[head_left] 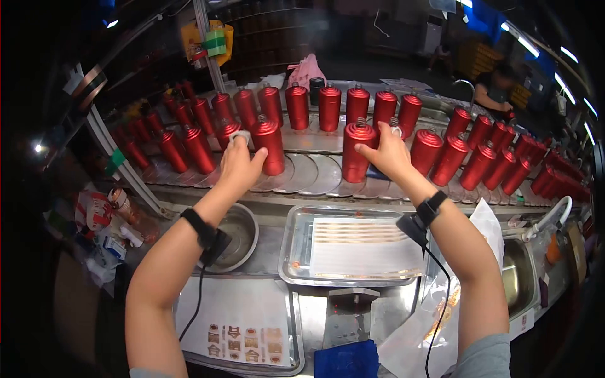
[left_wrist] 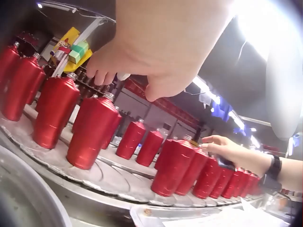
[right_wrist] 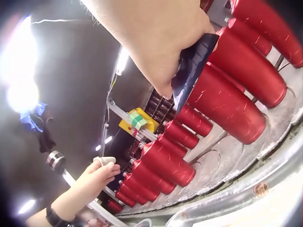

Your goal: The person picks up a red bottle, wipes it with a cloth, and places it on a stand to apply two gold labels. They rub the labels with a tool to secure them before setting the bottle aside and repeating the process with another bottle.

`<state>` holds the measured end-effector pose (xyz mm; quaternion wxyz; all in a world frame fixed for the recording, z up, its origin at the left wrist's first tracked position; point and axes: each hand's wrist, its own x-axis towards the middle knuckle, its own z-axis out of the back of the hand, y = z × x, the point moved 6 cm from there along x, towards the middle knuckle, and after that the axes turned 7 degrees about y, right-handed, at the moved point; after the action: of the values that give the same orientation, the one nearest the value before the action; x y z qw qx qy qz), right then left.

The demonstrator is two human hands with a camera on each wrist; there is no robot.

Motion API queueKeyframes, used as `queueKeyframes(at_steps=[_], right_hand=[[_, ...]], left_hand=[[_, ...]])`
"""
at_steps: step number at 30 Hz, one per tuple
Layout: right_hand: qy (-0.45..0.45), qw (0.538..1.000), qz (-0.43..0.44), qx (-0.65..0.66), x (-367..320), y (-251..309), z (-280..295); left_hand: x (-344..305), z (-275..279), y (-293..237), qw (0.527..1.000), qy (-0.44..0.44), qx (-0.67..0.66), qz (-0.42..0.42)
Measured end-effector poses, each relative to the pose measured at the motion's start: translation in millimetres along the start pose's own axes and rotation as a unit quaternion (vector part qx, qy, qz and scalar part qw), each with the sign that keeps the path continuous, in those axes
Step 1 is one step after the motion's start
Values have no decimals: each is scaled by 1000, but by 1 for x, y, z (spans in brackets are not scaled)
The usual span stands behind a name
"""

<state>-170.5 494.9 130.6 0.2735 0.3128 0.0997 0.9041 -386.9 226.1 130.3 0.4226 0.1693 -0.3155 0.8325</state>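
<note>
Many red metal bottles stand in rows on a curved conveyor of steel plates (head_left: 315,173). My left hand (head_left: 239,165) pinches a small white cap (head_left: 240,136) at the top of one red bottle (head_left: 271,148). In the left wrist view that hand (left_wrist: 156,47) hovers over a bottle (left_wrist: 92,135), the white cap (left_wrist: 124,75) between its fingers. My right hand (head_left: 386,154) rests against another red bottle (head_left: 357,154) and grips a dark blue flat piece (right_wrist: 194,64), which lies against a bottle (right_wrist: 222,101) in the right wrist view.
Below the conveyor sits a steel tray (head_left: 296,264) holding a sheet of label strips (head_left: 362,246). A steel bowl (head_left: 242,230) is at the left, a sticker sheet (head_left: 242,340) and blue cloth (head_left: 346,359) nearer me. A person (head_left: 498,88) works at the far right.
</note>
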Motion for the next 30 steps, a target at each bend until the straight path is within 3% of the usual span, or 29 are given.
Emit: queueKeyframes(at_steps=[5, 8, 11, 12, 16, 21, 25, 28, 30], right_hand=[[60, 991, -114, -49, 39, -16, -40], [37, 990, -129, -42, 40, -29, -48], [62, 986, -129, -82, 37, -30, -42], [56, 986, -125, -90, 36, -33, -41], [36, 988, -118, -98, 33, -57, -36], [27, 987, -128, -93, 27, -79, -27], [22, 983, -148, -103, 18, -91, -14], [18, 982, -150, -110, 15, -95, -9], [13, 983, -144, -112, 13, -96, -2]], left_hand=[[60, -36, 21, 998, -33, 6, 50], [93, -67, 31, 996, -33, -19, 82], [110, -93, 12, 995, -65, -50, 53], [108, -103, 5, 994, -37, -47, 93], [103, -142, -1, 977, -47, -166, 122], [84, -142, -21, 972, -127, -184, 67], [73, -134, -27, 945, -149, -289, 28], [66, -106, -37, 925, -83, -366, 61], [65, -84, -42, 902, -55, -426, 39]])
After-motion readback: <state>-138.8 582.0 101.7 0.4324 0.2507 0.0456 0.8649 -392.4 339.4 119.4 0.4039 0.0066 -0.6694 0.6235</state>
